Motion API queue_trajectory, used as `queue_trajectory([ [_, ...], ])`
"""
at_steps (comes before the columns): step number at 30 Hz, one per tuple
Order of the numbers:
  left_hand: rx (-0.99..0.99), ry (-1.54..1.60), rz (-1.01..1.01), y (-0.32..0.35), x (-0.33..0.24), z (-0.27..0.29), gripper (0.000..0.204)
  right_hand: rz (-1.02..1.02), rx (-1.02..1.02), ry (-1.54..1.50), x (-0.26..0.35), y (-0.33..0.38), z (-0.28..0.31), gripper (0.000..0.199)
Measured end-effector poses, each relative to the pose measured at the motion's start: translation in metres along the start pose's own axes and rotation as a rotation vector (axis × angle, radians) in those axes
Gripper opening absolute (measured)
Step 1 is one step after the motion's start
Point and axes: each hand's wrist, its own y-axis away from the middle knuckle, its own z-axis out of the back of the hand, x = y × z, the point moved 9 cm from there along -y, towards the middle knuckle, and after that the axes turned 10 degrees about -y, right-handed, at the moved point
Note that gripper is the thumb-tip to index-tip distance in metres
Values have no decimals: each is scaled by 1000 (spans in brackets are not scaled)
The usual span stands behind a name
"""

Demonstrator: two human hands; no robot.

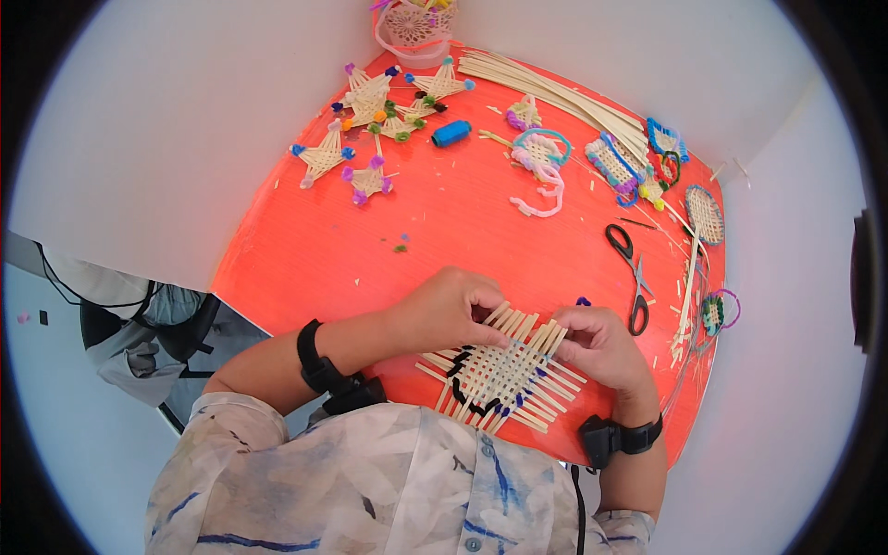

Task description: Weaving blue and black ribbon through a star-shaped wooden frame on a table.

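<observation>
A woven mat of pale bamboo strips point(504, 375) lies close to my body at the table's near edge, its loose strip ends sticking out all round. Black and dark blue fuzzy pipe cleaner is threaded along its left, lower and right sides. My left hand point(460, 310) pinches strip ends at the mat's far left edge, thumb on top. At the far right edge, my right hand point(599, 344) has its fingers closed on strip ends. A dark blue bit of pipe cleaner point(583, 302) shows just beyond my right hand.
Scissors point(635, 277) lie right of my hands. Woven stars point(322, 159), a blue thread spool point(451, 134) and small woven pieces point(615, 165) sit farther back. Long bamboo strips point(564, 97) lie along the back edge, near a pink basket point(416, 32). White walls point(638, 46) rise behind.
</observation>
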Motion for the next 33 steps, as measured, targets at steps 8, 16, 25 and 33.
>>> queue_trajectory([
  [8, -25, 35, 6, 2, 0, -2, 18, -4, 40, 178, 11, 3, -5, 12],
  [16, 8, -30, -34, 0, -4, -3, 14, -76, 33, 125, 3, 5, -6, 14],
  [25, -90, 80, 121, 0, 10, 4, 23, 5, -180, 44, 9, 1, 1, 17],
  [33, -157, 203, 175, 0, 13, 10, 19, 80, -203, 164, 30, 4, -4, 22],
])
